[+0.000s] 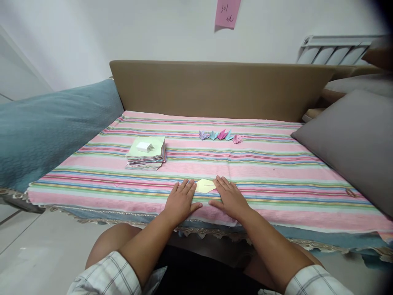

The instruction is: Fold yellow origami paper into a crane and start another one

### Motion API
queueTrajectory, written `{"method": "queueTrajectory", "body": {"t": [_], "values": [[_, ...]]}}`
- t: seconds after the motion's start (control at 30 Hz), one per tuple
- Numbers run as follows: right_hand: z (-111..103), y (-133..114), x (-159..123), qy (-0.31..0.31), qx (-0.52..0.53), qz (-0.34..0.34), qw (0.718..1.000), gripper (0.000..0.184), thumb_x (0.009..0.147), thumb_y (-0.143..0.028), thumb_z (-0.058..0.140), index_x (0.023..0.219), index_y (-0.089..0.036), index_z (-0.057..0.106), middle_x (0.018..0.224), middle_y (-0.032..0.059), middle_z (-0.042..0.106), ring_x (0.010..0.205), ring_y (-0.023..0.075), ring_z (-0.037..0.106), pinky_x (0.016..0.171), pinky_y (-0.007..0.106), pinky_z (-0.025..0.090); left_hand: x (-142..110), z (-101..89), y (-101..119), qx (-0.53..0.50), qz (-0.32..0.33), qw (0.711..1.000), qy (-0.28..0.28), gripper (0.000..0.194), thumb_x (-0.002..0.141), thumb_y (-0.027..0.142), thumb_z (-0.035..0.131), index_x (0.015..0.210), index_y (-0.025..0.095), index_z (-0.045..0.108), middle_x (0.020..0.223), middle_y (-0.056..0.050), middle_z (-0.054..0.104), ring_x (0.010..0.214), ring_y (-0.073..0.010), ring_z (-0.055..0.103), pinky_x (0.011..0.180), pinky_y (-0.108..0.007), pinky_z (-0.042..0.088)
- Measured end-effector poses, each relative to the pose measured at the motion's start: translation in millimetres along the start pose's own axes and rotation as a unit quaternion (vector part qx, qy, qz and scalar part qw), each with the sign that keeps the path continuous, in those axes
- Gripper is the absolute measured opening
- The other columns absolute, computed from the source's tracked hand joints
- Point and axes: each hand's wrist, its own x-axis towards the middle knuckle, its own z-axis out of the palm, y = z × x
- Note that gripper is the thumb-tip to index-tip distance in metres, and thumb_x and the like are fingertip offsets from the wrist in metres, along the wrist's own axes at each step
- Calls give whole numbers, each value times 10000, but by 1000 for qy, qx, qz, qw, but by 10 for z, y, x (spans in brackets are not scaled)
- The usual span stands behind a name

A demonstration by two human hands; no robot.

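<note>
A small pale yellow folded paper (pixel 205 185) lies near the front edge of the striped cloth (pixel 276 172). My left hand (pixel 181 200) rests flat on the cloth just left of the paper, fingers stretched out and holding nothing. My right hand (pixel 230 198) lies flat just right of it, fingertips at the paper's edge, fingers spread. A stack of coloured paper squares (pixel 146 157) with a small white charger (pixel 144 146) on top sits further back to the left. Several small folded paper figures (pixel 220 135) in purple, blue and pink stand in a row at the back.
A tan headboard (pixel 215 88) runs behind the cloth. A teal blanket (pixel 52 127) rises at the left and a grey cushion (pixel 353 143) at the right. A pink note (pixel 227 13) hangs on the wall. A radiator (pixel 334 51) is at the upper right.
</note>
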Motion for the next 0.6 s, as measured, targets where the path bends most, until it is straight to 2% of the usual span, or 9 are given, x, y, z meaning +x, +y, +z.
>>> {"method": "queueTrajectory", "body": {"t": [0.1,0.2,0.27,0.37,0.47,0.6], "values": [[-67,-32,36,93,21,-3,995,584,880,-540,356,1310,-155,449,1439,115,339,1325,277,270,1065,474,207,53,-44,-45,-11,21,1000,-15,620,816,553,490,1304,173,450,1379,-107,434,1303,-291,340,1063,-478,256],[-112,-85,85,161,76,-72,981,355,905,-334,373,1160,-184,569,1308,92,506,1205,232,422,1015,414,298,115,-82,-68,-21,31,999,-23,564,828,507,506,1282,174,471,1368,-107,449,1290,-292,360,1052,-478,275],[-115,-110,116,156,118,-112,974,272,874,-253,413,1046,-202,618,1153,72,606,1069,207,514,937,374,373,152,-91,-70,-30,30,999,-20,529,828,484,521,1254,172,495,1361,-107,458,1279,-295,375,1047,-481,286],[-92,-115,150,135,157,-127,970,188,817,-224,499,943,-205,638,1011,57,644,949,194,556,852,345,422,198,-86,-53,-46,30,998,3,448,820,443,550,1178,173,550,1361,-101,459,1280,-289,375,1059,-482,276],[-76,-89,165,125,173,-135,968,155,790,-228,548,912,-210,641,997,52,642,942,190,561,842,336,433,239,-82,-16,-75,46,996,21,352,805,365,586,1109,188,588,1359,-82,465,1275,-264,386,1066,-454,285],[-85,-56,173,115,180,-133,968,133,796,-258,574,898,-213,646,999,48,647,954,185,567,850,331,437,294,-94,24,-116,67,991,25,173,808,291,581,932,208,667,1247,-65,573,1154,-217,514,1015,-388,369]]}}
